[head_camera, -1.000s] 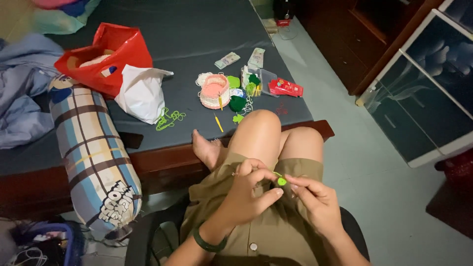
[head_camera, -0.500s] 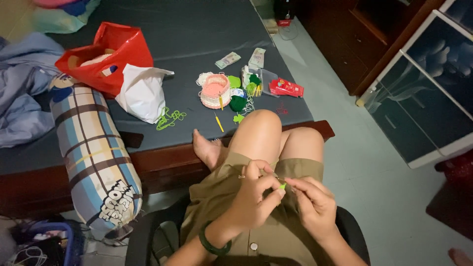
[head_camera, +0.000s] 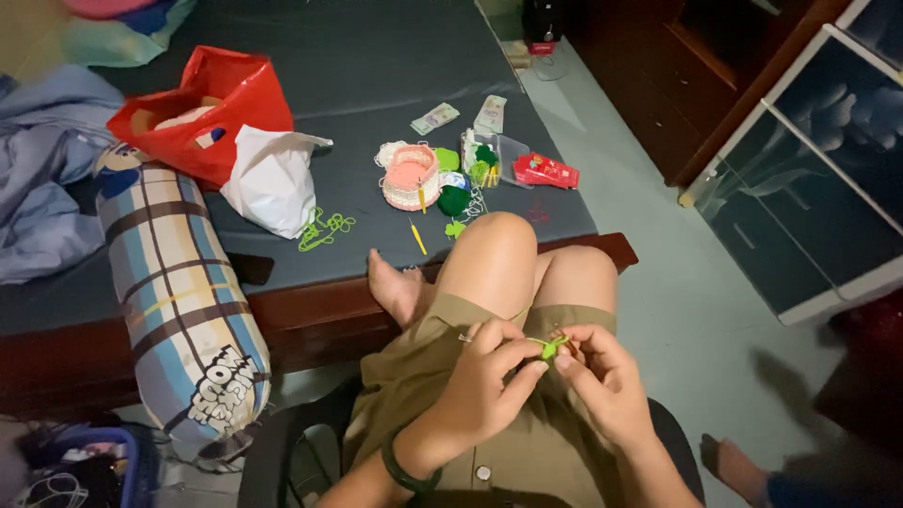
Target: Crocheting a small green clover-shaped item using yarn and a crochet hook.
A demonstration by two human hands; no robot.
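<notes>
Two hands meet over the lap of a person seated in a chair. The left hand [head_camera: 484,376] and the right hand [head_camera: 602,376] are both curled, fingertips pinched together on one small green crochet piece [head_camera: 550,346], which sits between them just above the olive shorts [head_camera: 470,442]. A thin hook seems to lie in the right fingers, though it is too small to tell.

On the dark bed [head_camera: 376,85] ahead lie one red plastic bag [head_camera: 202,108], one white plastic bag [head_camera: 273,179], one pink crocheted basket [head_camera: 411,179], one dark green yarn ball [head_camera: 454,199], one red packet [head_camera: 546,171], one loose tangle of light green yarn [head_camera: 324,229] and one yellow crochet hook [head_camera: 418,238]. One plaid bolster [head_camera: 183,301] leans against the bed's edge, well apart from the hands.
</notes>
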